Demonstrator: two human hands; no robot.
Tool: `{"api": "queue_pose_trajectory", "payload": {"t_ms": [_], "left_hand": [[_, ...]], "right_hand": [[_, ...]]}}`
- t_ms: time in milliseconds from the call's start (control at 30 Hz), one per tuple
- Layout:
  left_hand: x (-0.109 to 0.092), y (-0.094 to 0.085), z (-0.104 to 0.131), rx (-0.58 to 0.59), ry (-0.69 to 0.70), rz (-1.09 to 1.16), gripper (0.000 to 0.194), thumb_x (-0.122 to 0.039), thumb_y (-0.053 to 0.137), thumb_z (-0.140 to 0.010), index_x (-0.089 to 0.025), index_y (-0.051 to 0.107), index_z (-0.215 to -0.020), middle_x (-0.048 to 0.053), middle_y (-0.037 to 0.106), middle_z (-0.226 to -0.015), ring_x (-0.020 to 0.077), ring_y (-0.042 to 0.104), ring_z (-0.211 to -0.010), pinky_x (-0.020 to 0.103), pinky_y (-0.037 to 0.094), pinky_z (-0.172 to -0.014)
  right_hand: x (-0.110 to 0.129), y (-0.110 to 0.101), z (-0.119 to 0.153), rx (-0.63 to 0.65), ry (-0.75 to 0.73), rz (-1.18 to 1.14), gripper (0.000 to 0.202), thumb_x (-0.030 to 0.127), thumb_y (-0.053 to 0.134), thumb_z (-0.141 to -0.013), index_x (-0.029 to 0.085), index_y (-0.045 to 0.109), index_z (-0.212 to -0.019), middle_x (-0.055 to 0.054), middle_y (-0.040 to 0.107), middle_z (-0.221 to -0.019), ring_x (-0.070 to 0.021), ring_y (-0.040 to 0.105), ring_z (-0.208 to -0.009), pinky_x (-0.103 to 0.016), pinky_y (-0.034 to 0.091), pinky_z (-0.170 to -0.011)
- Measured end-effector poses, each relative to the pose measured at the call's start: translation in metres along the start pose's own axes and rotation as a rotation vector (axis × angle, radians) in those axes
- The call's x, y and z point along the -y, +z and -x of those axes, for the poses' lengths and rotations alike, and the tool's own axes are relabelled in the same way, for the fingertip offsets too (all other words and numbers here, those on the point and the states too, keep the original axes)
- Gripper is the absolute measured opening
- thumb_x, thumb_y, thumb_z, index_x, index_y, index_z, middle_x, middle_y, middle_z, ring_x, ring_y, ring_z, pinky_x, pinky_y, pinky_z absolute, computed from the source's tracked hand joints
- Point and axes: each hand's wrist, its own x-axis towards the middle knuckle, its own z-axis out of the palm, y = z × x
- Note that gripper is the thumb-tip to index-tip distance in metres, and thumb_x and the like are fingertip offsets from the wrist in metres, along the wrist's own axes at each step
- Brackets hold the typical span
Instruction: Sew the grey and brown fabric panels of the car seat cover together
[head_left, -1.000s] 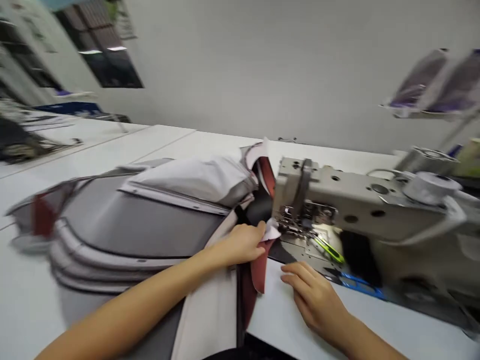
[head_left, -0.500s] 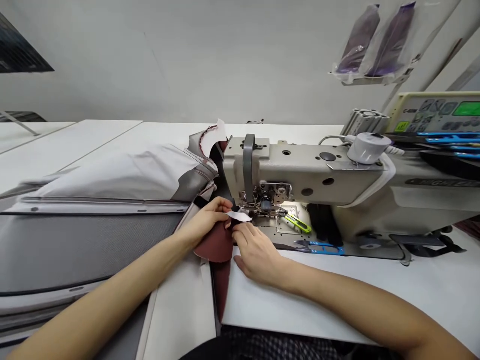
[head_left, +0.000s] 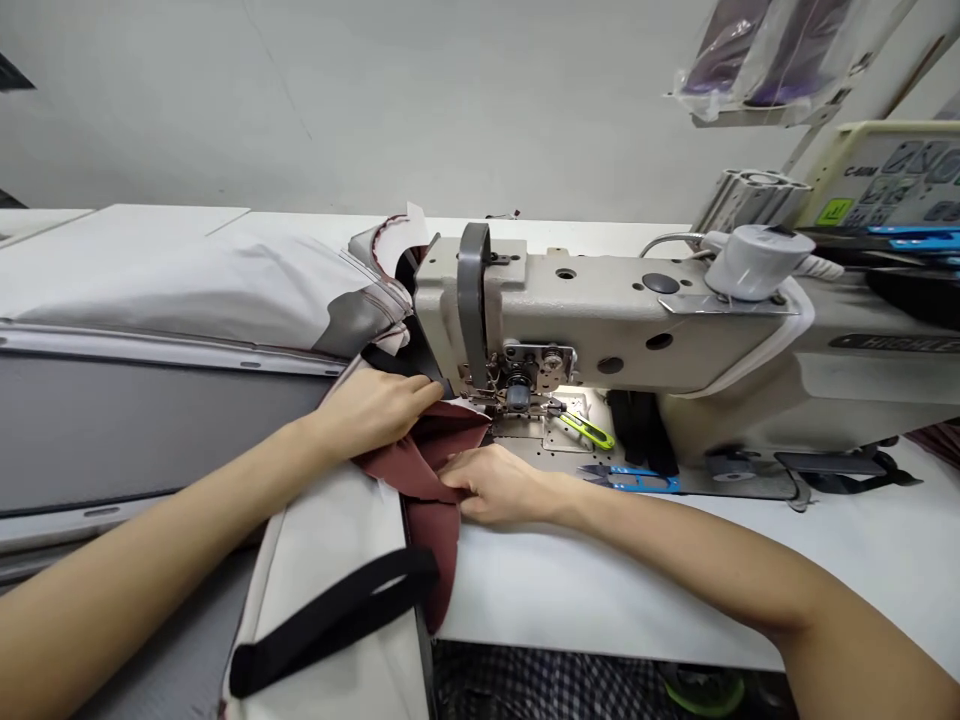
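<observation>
A dark red fabric piece [head_left: 420,465] lies folded just left of the sewing machine's needle area [head_left: 517,395]. My left hand [head_left: 386,405] is closed on its upper left part, with the fingertips bent over the fabric edge. Lower and to the right, my right hand [head_left: 487,483] pinches the same fabric, its fingers partly tucked into the fold. The red fabric joins a large grey and white sewn piece [head_left: 165,410] that spreads over the left side. A black strap loop [head_left: 337,620] lies on the cream panel [head_left: 330,540] below my left forearm.
Right of the needle lie a yellow-green cutter [head_left: 587,428] and blue-handled thread snips [head_left: 645,480]. The machine's arm [head_left: 600,320] crosses the middle and right. A control panel [head_left: 892,180] and plastic-wrapped purple bundles [head_left: 765,50] are at the upper right. The white tabletop [head_left: 585,590] spans the front.
The view has shifted. My hands have moved apart, my right hand lower, and the red fabric is opened wider between them. The small white edge they held is mostly hidden. The black strap loop now shows.
</observation>
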Motion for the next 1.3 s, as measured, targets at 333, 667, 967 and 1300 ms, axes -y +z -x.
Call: {"api": "queue_pose_trajectory", "payload": {"t_ms": [333, 667, 967, 1300], "left_hand": [[-0.031, 0.011, 0.003, -0.051, 0.34, -0.062, 0.02, -0.011, 0.055, -0.092, -0.014, 0.063, -0.11, 0.009, 0.065, -0.104, 0.023, 0.059, -0.094, 0.036, 0.048, -0.085], [-0.057, 0.037, -0.006, -0.023, -0.085, 0.306, 0.037, -0.001, 0.043, -0.085, -0.013, 0.057, -0.117, 0.011, 0.057, -0.112, 0.0232, 0.054, -0.104, 0.033, 0.049, -0.089], [-0.074, 0.031, -0.006, 0.089, -0.085, 0.398, 0.024, -0.006, 0.041, -0.091, -0.014, 0.061, -0.1, 0.007, 0.059, -0.103, 0.0195, 0.056, -0.091, 0.032, 0.046, -0.08], [-0.078, 0.014, -0.012, 0.198, -0.204, 0.567, 0.02, -0.012, 0.042, -0.092, -0.016, 0.061, -0.089, 0.005, 0.062, -0.094, 0.0203, 0.06, -0.086, 0.032, 0.043, -0.076]], "right_hand": [[-0.007, 0.026, 0.01, -0.172, -0.092, 0.237, 0.021, 0.01, 0.049, -0.093, 0.009, 0.068, -0.102, -0.013, 0.07, -0.11, -0.0217, 0.059, -0.113, -0.033, 0.046, -0.104], [-0.015, 0.024, 0.027, -0.279, -0.243, 0.261, 0.029, 0.013, 0.04, -0.101, 0.008, 0.068, -0.094, -0.012, 0.071, -0.108, -0.0193, 0.064, -0.108, -0.029, 0.049, -0.105], [-0.01, 0.016, 0.044, -0.291, -0.25, 0.231, 0.033, 0.011, 0.037, -0.102, 0.009, 0.068, -0.095, -0.013, 0.071, -0.114, -0.0166, 0.064, -0.115, -0.028, 0.045, -0.11], [-0.013, 0.014, 0.048, -0.308, -0.15, 0.246, 0.021, 0.011, 0.047, -0.099, 0.015, 0.066, -0.09, -0.005, 0.074, -0.108, -0.015, 0.067, -0.106, -0.03, 0.048, -0.101]]}}
